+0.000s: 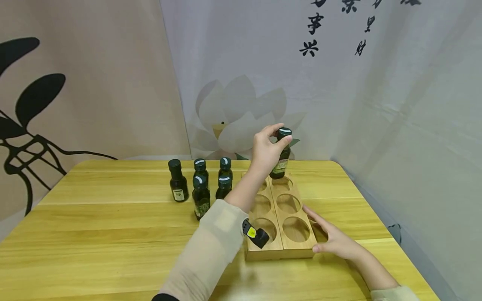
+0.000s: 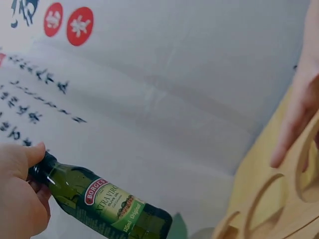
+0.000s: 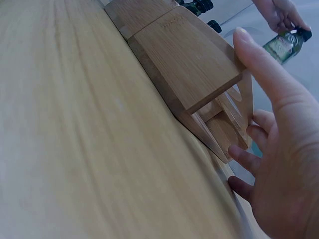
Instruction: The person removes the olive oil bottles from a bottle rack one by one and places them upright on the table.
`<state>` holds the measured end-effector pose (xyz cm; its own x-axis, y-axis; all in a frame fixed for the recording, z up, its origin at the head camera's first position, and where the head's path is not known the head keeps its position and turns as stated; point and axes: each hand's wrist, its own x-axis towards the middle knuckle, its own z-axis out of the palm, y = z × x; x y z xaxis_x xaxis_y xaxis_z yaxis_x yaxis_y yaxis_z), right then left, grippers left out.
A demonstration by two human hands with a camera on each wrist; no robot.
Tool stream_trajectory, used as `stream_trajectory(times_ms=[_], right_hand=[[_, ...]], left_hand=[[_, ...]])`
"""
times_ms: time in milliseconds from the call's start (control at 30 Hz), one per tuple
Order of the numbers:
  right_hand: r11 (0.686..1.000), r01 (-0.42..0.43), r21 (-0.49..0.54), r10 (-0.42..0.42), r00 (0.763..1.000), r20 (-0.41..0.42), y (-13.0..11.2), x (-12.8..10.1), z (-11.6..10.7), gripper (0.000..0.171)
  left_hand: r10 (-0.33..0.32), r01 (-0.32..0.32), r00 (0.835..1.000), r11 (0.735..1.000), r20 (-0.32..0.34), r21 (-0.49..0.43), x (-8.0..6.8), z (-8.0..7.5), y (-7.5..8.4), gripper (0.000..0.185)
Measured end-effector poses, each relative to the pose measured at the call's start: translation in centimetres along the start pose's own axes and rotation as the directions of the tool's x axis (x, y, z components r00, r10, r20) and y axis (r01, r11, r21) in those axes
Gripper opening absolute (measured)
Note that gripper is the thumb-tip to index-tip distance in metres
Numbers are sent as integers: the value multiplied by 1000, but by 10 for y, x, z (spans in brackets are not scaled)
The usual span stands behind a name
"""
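My left hand [image 1: 278,136] pinches the black cap of a small dark green olive oil bottle [image 1: 280,164] and holds it upright just over the far right hole of a wooden rack [image 1: 280,247] with several round holes. In the left wrist view the bottle [image 2: 109,205] hangs from my left hand [image 2: 20,199] with its label showing. My right hand [image 1: 324,235] lies flat with straight fingers against the rack's right side. In the right wrist view my right hand [image 3: 279,149] touches the rack [image 3: 184,64], and the bottle [image 3: 282,45] shows far off.
Several more dark bottles [image 1: 211,184] stand in a group on the yellow wooden table [image 1: 94,225] left of the rack, one [image 1: 178,182] a little apart. Printed cloth walls close in the back and right. The rack's holes stand empty.
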<state>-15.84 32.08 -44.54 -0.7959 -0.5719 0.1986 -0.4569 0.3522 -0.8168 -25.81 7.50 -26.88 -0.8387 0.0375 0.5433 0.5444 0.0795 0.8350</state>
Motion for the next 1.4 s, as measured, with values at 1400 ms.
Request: stream_trajectory(times_ms=[1400], right_hand=[[1000,-7,8,7,1000,-7,0,0,1,95]], left_hand=[[169,-168,975,986,-141,15,-32,-151,76,35]])
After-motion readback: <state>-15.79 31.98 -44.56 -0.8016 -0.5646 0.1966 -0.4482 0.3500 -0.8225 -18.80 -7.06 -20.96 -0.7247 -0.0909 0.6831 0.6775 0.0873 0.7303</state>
